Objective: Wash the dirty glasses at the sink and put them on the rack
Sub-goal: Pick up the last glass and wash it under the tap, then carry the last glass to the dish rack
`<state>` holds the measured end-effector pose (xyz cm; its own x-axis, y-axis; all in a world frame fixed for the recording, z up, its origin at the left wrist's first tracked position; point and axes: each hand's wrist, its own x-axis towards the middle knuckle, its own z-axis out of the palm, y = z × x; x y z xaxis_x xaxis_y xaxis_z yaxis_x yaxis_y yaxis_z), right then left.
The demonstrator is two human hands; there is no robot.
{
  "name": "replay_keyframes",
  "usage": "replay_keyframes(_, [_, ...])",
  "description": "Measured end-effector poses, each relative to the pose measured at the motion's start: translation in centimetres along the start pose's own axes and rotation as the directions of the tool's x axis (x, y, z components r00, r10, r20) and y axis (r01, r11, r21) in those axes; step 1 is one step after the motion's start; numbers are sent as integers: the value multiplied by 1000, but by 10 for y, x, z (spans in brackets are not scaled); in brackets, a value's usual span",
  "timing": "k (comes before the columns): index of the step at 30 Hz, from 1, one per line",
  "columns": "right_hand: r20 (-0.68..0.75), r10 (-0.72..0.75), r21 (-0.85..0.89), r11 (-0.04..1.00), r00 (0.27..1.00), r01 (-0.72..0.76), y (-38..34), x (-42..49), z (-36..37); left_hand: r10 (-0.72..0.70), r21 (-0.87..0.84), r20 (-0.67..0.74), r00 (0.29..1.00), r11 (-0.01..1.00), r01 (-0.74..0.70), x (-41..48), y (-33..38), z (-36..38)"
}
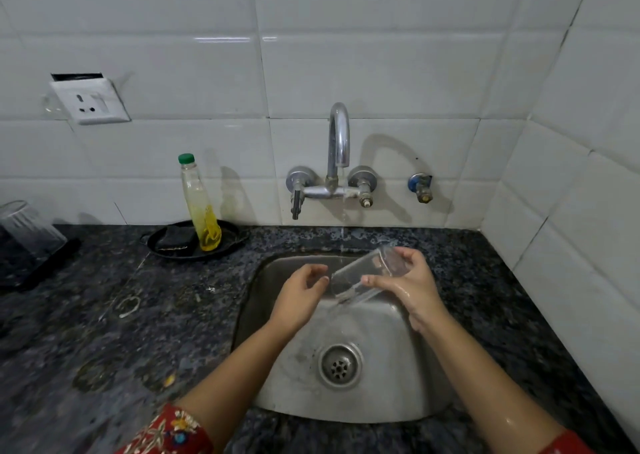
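A clear drinking glass (360, 275) lies tilted over the steel sink (381, 384), its mouth pointing down and left. My right hand (408, 287) grips it around the base end, thumb across the side. My left hand (301, 294) hovers by the glass's mouth with loosely curled fingers, fingertips at the rim, holding nothing. A thin stream of water falls from the tap (338, 149) onto the glass and runs off into the basin. Another clear glass (24, 228) stands upside down on a dark rack (41, 263) at the far left.
A black tray (166, 249) behind the sink's left corner holds a dish-soap bottle (202, 208) with yellow liquid and a dark scrubber (176, 239). Speckled dark counter (121, 332) surrounds the sink. White tiled walls stand behind and to the right. The drain (340, 366) is open.
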<state>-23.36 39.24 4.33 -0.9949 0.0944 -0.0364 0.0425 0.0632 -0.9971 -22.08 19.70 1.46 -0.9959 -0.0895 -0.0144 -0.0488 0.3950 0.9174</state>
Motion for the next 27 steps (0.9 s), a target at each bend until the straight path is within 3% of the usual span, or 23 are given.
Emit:
replay_keyframes(3, [35, -147, -99, 984, 989, 150, -21, -6, 3, 16, 28, 6, 1000, 999, -16, -6, 0, 1])
replay_keyframes(7, [96, -328, -360, 869, 940, 340, -38, -15, 11, 41, 77, 31, 999, 996, -43, -8, 2, -3])
replay_keyframes(10, [149, -330, -471, 806, 932, 360, -32, -18, 20, 40, 90, 49, 998, 995, -45, -8, 2, -9])
replay_keyframes(13, [117, -290, -479, 821, 950, 310, -21, -21, 30, 44, 79, 65, 997, 996, -49, -8, 1, -20])
replay_keyframes(17, [-101, -239, -244, 947, 966, 209, -21, -26, 57, 25, -76, 46, 999, 997, -22, -3, -2, -50])
replay_keyframes(20, [-247, -65, 90, 992, 967, 90, -30, -28, 96, -49, -335, -26, 998, 942, 37, 1, -2, -94])
replay_keyframes(22, [-187, 149, 356, 931, 971, -74, -37, -29, 135, -114, -490, -63, 991, 869, 69, 1, -4, -136])
replay_keyframes(24, [-25, 336, 555, 788, 942, -266, -47, -31, 184, -154, -571, -120, 981, 819, 59, -1, -12, -185])
replay_keyframes(27, [194, 444, 655, 606, 875, -453, -58, -40, 272, -170, -581, -207, 963, 814, 19, -5, -37, -263])
